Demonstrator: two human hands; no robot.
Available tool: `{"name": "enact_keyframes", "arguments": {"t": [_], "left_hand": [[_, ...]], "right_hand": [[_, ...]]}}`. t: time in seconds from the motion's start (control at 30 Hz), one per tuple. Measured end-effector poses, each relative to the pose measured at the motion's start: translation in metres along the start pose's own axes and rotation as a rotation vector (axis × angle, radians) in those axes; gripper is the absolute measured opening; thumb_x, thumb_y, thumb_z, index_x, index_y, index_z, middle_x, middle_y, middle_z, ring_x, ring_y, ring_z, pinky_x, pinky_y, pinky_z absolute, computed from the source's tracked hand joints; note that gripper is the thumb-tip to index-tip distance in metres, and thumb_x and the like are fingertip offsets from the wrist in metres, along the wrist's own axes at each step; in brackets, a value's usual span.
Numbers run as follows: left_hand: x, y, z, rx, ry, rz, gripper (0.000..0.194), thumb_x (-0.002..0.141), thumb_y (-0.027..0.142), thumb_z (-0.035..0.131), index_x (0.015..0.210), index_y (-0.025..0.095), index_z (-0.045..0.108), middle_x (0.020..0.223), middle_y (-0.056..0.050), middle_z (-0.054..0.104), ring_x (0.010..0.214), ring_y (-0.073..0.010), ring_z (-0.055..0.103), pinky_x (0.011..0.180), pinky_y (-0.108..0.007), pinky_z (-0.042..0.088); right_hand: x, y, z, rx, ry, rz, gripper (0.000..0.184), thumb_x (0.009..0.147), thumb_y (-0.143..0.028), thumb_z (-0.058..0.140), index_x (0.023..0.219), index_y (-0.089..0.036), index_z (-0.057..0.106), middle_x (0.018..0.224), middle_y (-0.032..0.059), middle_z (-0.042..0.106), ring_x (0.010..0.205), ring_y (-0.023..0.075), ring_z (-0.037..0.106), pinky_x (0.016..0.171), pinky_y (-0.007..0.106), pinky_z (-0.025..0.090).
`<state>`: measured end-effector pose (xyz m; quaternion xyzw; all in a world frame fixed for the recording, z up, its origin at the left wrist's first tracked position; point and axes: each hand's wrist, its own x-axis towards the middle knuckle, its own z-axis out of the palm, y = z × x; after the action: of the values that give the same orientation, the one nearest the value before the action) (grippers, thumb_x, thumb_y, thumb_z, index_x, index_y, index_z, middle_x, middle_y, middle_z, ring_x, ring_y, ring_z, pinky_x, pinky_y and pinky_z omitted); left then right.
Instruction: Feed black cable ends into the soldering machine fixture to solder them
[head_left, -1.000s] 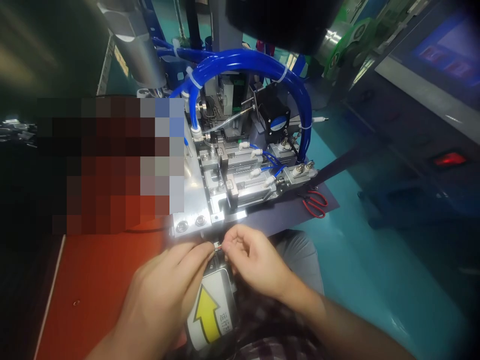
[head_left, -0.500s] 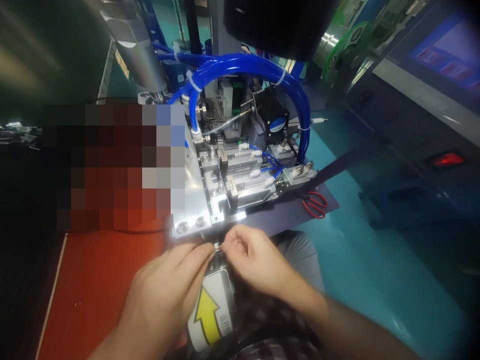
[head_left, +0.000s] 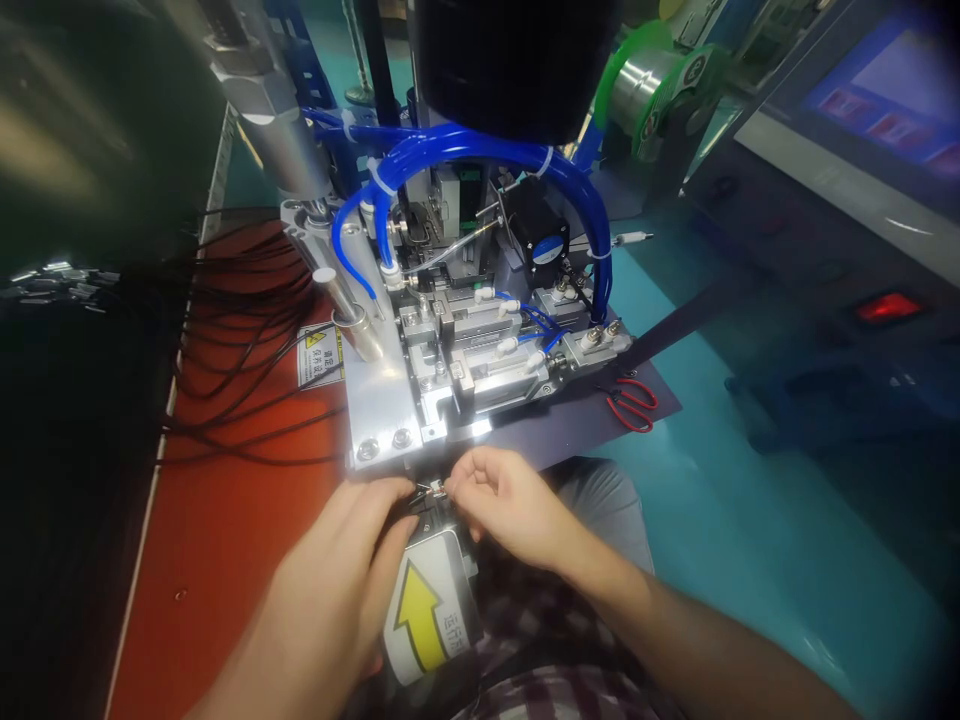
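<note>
"Now our left hand (head_left: 337,570) has let its thumb and forefinger part. What holds the small white connector (head_left: 437,488)?"

"Our right hand (head_left: 517,510), its grip pinched together at the connector's right side, just below centre of the frame. That side alone seems to steady it."

"Have we room?"

"Little ahead: the metal plate's (head_left: 386,410) lower edge is just beyond our fingertips. Towards lower right looks roomier."
</note>
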<state>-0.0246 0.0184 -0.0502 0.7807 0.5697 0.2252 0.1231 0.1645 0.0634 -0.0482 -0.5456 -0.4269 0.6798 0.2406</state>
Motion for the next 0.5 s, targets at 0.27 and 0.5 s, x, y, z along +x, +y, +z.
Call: {"name": "enact_keyframes", "arguments": {"t": [0.27, 0.5], "left_hand": [[0.002, -0.014, -0.007, 0.184, -0.008, 0.328, 0.026, 0.096, 0.012, 0.041, 0.112, 0.017, 0.061, 0.099, -0.007, 0.07, 0.079, -0.0176, 0.07, 0.066, -0.025, 0.056], [0.005, -0.021, -0.005, 0.177, 0.082, 0.49, 0.024, 0.096, 0.006, 0.043, 0.113, 0.01, 0.06, 0.098, -0.01, 0.067, 0.085, -0.02, 0.063, 0.068, -0.028, 0.052]], "right_hand": [[0.0, 0.0, -0.001, -0.03, -0.007, -0.015, 0.018, 0.087, -0.013, 0.057, 0.071, -0.017, 0.053, 0.051, -0.0088, 0.049, 0.045, 0.0065, 0.047, 0.047, 0.018, 0.035], [0.0, 0.006, 0.0, -0.035, -0.005, -0.047, 0.015, 0.087, -0.016, 0.058, 0.073, -0.018, 0.053, 0.057, -0.0078, 0.049, 0.046, 0.0071, 0.048, 0.047, 0.02, 0.035]]}}
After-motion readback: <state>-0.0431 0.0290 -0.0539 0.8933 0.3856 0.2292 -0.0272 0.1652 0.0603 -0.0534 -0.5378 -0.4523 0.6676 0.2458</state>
